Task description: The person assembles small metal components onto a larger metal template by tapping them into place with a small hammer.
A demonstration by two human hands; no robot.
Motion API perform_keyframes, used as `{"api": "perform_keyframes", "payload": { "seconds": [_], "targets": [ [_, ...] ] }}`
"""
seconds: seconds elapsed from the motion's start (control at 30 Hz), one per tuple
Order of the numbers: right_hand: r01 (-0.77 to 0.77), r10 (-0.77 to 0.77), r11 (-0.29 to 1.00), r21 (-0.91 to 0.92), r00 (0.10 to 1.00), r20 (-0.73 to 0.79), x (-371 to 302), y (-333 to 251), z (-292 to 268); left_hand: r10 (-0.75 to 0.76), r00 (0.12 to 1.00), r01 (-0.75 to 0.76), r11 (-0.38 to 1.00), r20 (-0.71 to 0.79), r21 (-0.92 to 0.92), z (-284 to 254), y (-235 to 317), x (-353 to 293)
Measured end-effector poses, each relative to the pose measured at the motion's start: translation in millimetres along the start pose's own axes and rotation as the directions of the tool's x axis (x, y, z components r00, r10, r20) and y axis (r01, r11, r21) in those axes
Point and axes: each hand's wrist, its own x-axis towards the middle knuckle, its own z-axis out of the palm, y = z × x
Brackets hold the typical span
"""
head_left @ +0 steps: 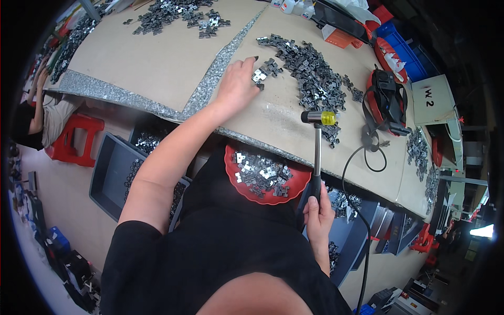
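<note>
My left hand (237,86) reaches over the tabletop, thumb and fingers apart around the near side of a small cluster of metal clips (270,68). One shiny clip sits between them; whether the fingertips touch it is hard to see. A larger heap of dark metal clips (317,73) spreads just beyond, to the right. My right hand (318,215) is closed round the black grip of a hammer (317,149), held upright by the table's front edge. The hammer head has one yellow face and one black face. Between my arms, a red scalloped bowl (233,181) holds many clips.
The beige-covered table (157,68) carries another clip heap (173,13) at the far left. To the right lies a black-and-red headset-like device (387,100) with a black cable (345,178) hanging past my right arm. Grey bins (107,173) and a red stool (79,137) stand below; another person sits left.
</note>
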Motion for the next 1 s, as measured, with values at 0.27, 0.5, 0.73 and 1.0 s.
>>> {"api": "perform_keyframes", "payload": {
  "seconds": [0.27,0.5,0.73,1.0],
  "targets": [
    [0.021,-0.015,0.991,-0.132,0.999,0.042,4.6,-9.0,-0.6,0.184,0.923,-0.092,0.958,0.337,-0.272,-6.6,45.6,-37.8],
    [-0.069,0.107,0.94,-0.334,0.989,0.099,8.4,-14.5,1.1,0.221,0.881,-0.09,0.946,0.417,-0.312,-6.4,53.5,-39.5],
    [0.042,-0.027,0.959,-0.28,0.998,0.059,4.5,-16.4,-3.3,0.216,0.882,-0.078,0.943,0.42,-0.322,-5.6,52.6,-41.0],
    [-0.055,0.126,0.893,-0.448,0.983,0.131,10.9,-13.2,2.5,0.211,0.879,-0.071,0.945,0.427,-0.32,-5.6,53.4,-39.5]
  ]
}}
